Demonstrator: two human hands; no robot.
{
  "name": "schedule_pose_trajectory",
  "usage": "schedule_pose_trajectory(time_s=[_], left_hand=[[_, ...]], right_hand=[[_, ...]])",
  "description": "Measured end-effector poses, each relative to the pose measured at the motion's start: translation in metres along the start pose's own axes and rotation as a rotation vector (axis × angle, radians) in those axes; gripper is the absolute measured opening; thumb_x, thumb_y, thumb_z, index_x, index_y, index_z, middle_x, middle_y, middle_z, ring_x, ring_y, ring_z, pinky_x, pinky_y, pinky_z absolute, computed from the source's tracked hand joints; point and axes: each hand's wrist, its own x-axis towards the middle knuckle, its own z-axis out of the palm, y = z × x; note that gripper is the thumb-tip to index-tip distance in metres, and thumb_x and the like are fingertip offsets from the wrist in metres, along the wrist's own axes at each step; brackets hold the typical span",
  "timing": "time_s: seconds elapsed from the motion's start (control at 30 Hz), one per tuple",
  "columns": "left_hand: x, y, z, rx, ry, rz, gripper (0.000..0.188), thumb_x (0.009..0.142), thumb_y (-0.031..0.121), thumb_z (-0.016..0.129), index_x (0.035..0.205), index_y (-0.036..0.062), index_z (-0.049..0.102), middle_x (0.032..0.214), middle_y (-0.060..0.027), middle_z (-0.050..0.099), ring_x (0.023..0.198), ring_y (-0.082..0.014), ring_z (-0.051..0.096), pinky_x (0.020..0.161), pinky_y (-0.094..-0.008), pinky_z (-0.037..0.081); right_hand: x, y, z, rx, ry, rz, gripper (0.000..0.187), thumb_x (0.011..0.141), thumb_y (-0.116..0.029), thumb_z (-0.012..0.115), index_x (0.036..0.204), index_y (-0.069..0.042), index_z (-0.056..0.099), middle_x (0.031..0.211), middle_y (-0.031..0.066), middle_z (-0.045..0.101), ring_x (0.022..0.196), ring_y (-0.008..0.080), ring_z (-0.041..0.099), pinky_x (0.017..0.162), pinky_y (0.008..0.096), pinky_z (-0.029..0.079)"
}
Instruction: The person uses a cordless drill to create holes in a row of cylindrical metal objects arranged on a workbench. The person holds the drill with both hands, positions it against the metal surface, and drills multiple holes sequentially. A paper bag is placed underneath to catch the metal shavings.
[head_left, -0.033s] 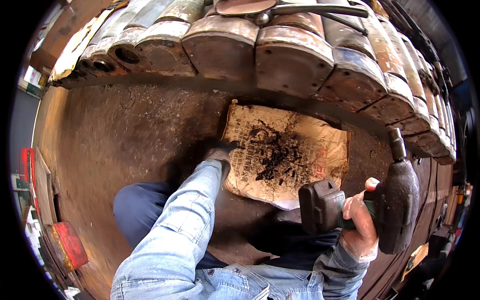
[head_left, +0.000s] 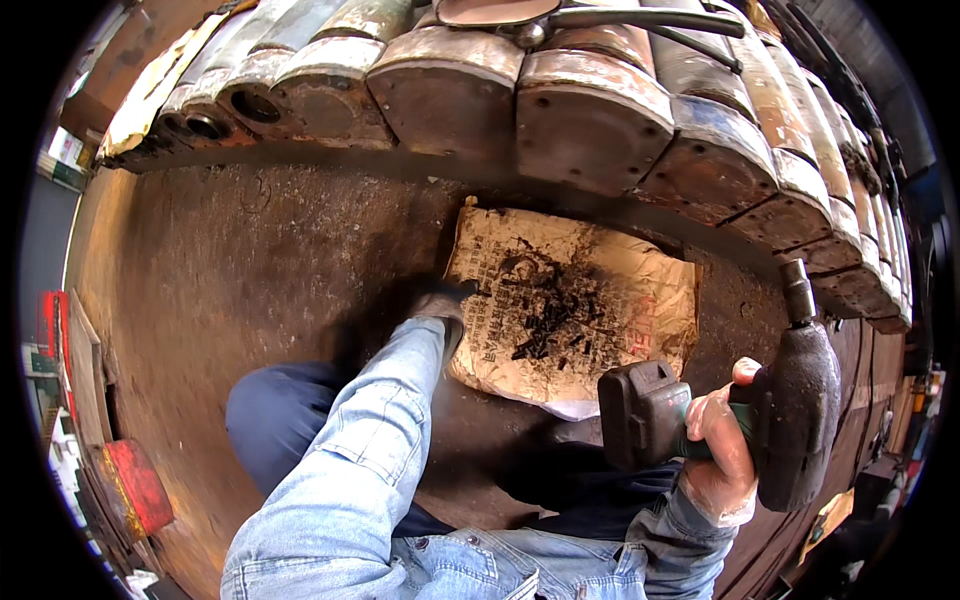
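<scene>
— Why is the impact wrench (head_left: 797, 430) held so?
— The right hand (head_left: 724, 435) grips it near the brown paper (head_left: 590, 235), probably for balance. Whether the left hand (head_left: 438, 303) is closed, one cannot tell.

My right hand (head_left: 722, 432) holds a grimy, dark cordless impact wrench (head_left: 802, 415), its metal socket (head_left: 797, 292) pointing away from me, battery (head_left: 642, 412) leftward.

A scuffed red block (head_left: 140, 487) lies lower left, a tan scrap (head_left: 828, 525) lower right.
</scene>
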Motion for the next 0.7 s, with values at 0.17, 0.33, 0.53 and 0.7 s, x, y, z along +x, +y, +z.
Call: schedule_pose_trajectory(time_s=[0.17, 0.33, 0.53, 0.7], left_hand=[[0.028, -0.020, -0.008, -0.100, -0.032, -0.006, 0.071, 0.099, 0.065, 0.048, 0.148, 0.0136, 0.053, 0.157, -0.0087, 0.050, 0.144, -0.0270, 0.047, 0.116, -0.0435, 0.039], [0.030, -0.027, 0.000, -0.069, -0.004, -0.035, 0.061, 0.103, 0.058, 0.044, 0.145, 0.0154, 0.057, 0.155, -0.0068, 0.051, 0.142, -0.0253, 0.050, 0.115, -0.0438, 0.041], [0.036, -0.041, -0.008, -0.002, 0.062, -0.077, 0.053, 0.107, 0.052, 0.042, 0.142, 0.0171, 0.060, 0.153, -0.0058, 0.054, 0.140, -0.0246, 0.053, 0.113, -0.0448, 0.044], [0.075, -0.096, -0.040, 0.237, 0.067, -0.106, 0.043, 0.104, 0.049, 0.052, 0.133, 0.0217, 0.067, 0.142, -0.0023, 0.062, 0.129, -0.0245, 0.059, 0.106, -0.0464, 0.047]], right_hand=[[0.007, -0.004, 0.012, 0.075, -0.040, 0.104, 0.038, 0.092, 0.002, 0.060, 0.127, 0.008, 0.047, 0.075, 0.0038, 0.052, 0.064, 0.0130, 0.049, 0.068, 0.0301, 0.044], [0.008, -0.006, 0.025, 0.132, -0.045, 0.158, 0.035, 0.092, 0.003, 0.060, 0.125, 0.005, 0.048, 0.073, 0.0022, 0.051, 0.063, 0.0121, 0.050, 0.067, 0.0295, 0.043], [0.008, -0.001, 0.026, 0.243, 0.043, 0.154, 0.068, 0.076, 0.011, 0.070, 0.140, -0.005, 0.055, 0.108, 0.0174, 0.065, 0.066, 0.0168, 0.060, 0.059, 0.0310, 0.051], [0.005, 0.000, 0.034, -0.092, -0.183, -0.118, 0.034, 0.076, 0.016, 0.066, 0.104, -0.002, 0.074, 0.110, 0.0184, 0.064, 0.071, 0.0161, 0.062, 0.063, 0.0299, 0.052]])
